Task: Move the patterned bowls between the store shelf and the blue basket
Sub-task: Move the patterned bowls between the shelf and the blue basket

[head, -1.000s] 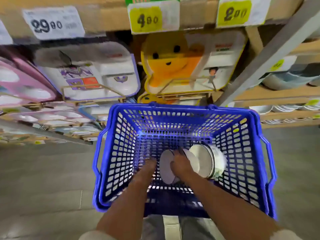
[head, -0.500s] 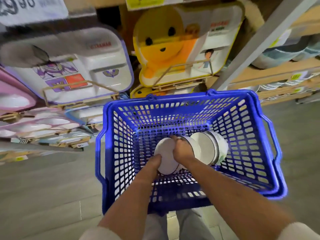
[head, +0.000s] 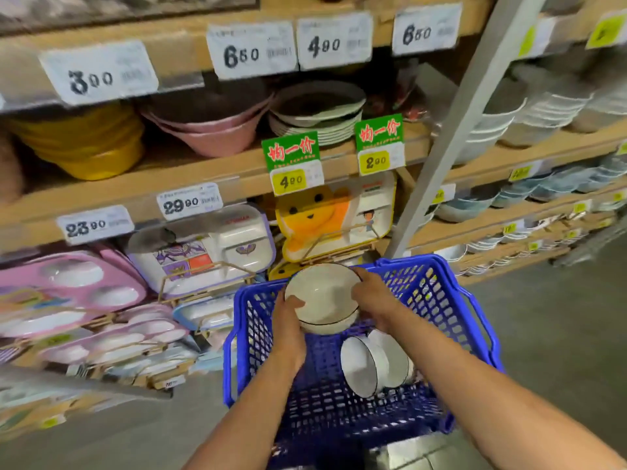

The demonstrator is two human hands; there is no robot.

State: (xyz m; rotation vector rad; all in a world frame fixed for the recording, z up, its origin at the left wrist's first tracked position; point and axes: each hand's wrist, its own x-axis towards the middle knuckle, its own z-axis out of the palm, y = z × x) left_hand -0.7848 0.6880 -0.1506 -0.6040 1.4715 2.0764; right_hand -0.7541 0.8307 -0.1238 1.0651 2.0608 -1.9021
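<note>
A stack of two white bowls (head: 324,300) with thin dark rims hangs above the far rim of the blue basket (head: 475,334). My left hand (head: 288,320) grips the stack's left side, thumb over the top bowl's rim. My right hand (head: 373,296) holds its right side with fingers curled round the edge. Two more white bowls (head: 369,364) lie on their sides, nested, inside the basket on the right. Rows of stacked bowls (head: 492,130) fill the wooden shelf to the right.
Wooden shelves with price tags rise ahead. Children's divided trays (head: 210,245) and an orange bear plate (head: 319,218) stand in wire racks just past the basket. A grey slanted post (head: 451,130) separates the shelf bays. Grey floor lies left and right.
Both hands have lifted the two-bowl stack up out of the basket to its far rim. The view has tilted upward, showing more shelves.
</note>
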